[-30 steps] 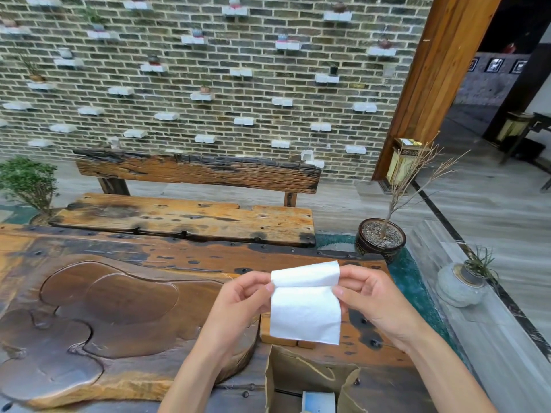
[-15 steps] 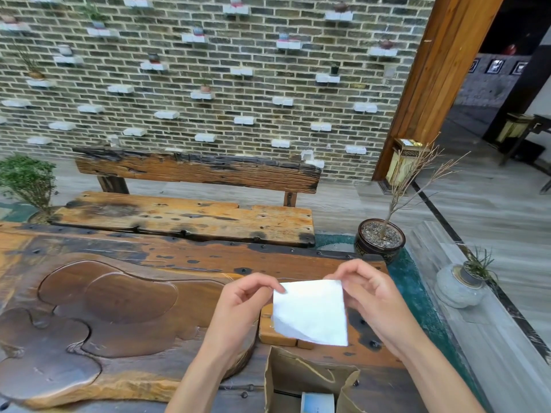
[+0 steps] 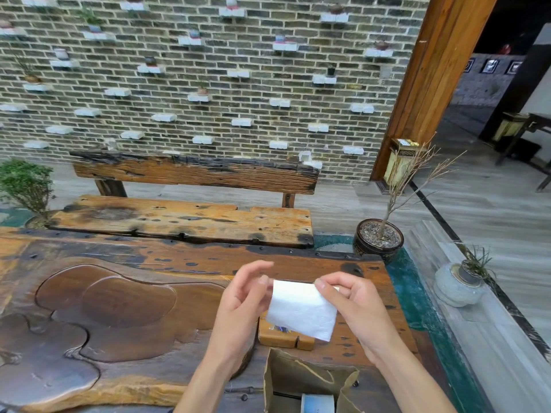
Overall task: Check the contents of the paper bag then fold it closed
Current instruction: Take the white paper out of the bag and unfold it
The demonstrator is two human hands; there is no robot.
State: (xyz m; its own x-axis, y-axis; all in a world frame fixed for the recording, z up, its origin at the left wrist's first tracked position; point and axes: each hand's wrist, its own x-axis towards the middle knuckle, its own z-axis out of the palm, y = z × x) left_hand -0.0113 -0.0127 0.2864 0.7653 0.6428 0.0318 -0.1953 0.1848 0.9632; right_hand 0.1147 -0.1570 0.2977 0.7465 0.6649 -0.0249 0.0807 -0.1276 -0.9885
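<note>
Right hand (image 3: 354,311) pinches the slip (image 3: 301,314); left hand (image 3: 241,302) loose-fingered, grip unclear. Lower it straight into the bag (image 3: 286,374), bottom centre.

Matt brown paper bag (image 3: 298,380); glossy carved wood table (image 3: 119,308); rough brick wall (image 3: 208,84)

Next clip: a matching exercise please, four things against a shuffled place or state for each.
1. white paper
2. paper bag
3. bare-twig pot
4. wooden bench

A. by the brick wall, behind the table
B. open-topped, at the table's near edge
C. pinched by the right hand
D. on the ground past the table's far right corner

Pairs: 1-C, 2-B, 3-D, 4-A
</note>
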